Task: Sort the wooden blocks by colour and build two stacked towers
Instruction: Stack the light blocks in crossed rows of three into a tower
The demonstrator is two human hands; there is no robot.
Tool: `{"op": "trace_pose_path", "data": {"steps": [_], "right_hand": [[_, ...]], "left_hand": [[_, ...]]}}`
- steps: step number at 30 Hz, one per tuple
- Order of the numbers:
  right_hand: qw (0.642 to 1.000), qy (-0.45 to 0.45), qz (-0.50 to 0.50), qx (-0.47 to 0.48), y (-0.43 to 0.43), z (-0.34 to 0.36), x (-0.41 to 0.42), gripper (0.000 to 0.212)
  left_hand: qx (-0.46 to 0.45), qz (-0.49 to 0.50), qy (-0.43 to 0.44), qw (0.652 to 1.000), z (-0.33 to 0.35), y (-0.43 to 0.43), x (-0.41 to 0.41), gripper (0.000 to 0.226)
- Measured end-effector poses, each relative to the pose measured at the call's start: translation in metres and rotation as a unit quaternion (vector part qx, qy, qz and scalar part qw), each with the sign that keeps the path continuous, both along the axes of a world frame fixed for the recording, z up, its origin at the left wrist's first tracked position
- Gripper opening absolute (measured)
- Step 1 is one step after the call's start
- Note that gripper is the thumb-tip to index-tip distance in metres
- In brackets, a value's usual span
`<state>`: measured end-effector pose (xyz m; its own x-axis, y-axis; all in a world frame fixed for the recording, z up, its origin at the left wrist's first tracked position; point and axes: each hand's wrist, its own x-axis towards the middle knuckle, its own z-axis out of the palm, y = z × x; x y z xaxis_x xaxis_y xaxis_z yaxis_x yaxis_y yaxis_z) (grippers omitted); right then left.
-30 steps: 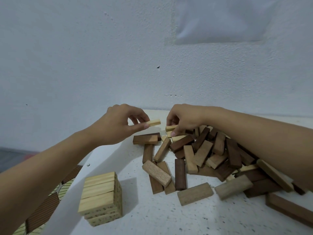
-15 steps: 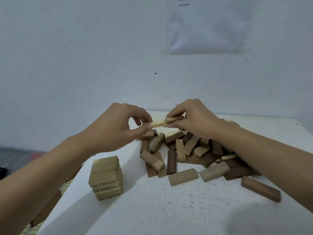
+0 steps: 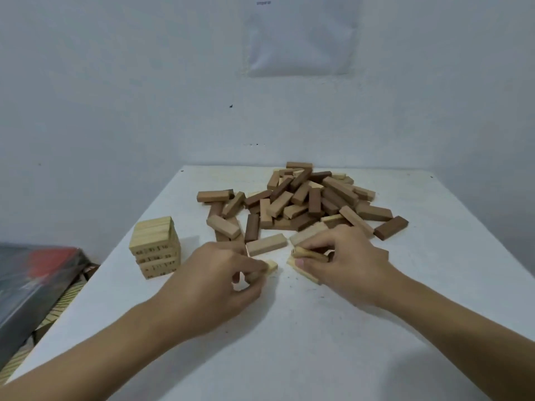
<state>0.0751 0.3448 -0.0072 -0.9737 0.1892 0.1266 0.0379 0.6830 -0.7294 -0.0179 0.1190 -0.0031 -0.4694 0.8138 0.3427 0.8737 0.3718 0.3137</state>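
A short tower of pale blocks (image 3: 155,247) stands at the table's left. A mixed pile of brown and pale blocks (image 3: 307,201) covers the far middle of the white table (image 3: 289,342). My left hand (image 3: 220,282) pinches a pale block (image 3: 270,267) low over the table in front of the pile. My right hand (image 3: 344,264) grips pale blocks (image 3: 311,254), and another pale block (image 3: 304,272) lies under its fingers on the table.
A dark box (image 3: 31,282) lies off the table's left edge, over a patterned surface. A sheet of paper (image 3: 301,36) hangs on the wall behind. The table's far edge meets the wall; its near half holds only my arms.
Both hands have come back from the pile toward me and down to the table, each bringing its pale block along. The camera has pulled back, showing the whole pile.
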Motion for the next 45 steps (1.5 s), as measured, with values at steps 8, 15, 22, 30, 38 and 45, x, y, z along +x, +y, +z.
{"op": "trace_pose_path", "data": {"steps": [8,15,22,30,38,45], "right_hand": [[0.998,0.027,-0.036,0.054,-0.011,-0.018,0.018,0.016],[0.997,0.011,-0.065,0.041,-0.007,-0.023,0.017,0.029],[0.995,0.006,-0.09,0.046,0.005,-0.02,0.022,0.024],[0.996,0.013,-0.081,0.033,0.0,-0.019,0.02,0.028],[0.997,0.0,-0.073,0.032,-0.001,-0.02,0.021,0.024],[0.997,0.023,-0.078,-0.017,0.011,-0.022,0.022,0.019]], "left_hand": [[0.037,0.016,-0.02,0.999,-0.027,0.015,0.02,0.028],[0.087,-0.01,-0.098,0.991,-0.032,0.017,0.013,0.049],[0.087,-0.019,-0.118,0.989,-0.037,0.017,0.012,0.037],[0.1,-0.013,-0.116,0.988,-0.039,0.023,0.014,0.041],[0.084,-0.003,-0.11,0.99,-0.038,0.023,0.016,0.039],[0.063,-0.006,-0.104,0.993,-0.037,0.025,0.018,0.047]]}}
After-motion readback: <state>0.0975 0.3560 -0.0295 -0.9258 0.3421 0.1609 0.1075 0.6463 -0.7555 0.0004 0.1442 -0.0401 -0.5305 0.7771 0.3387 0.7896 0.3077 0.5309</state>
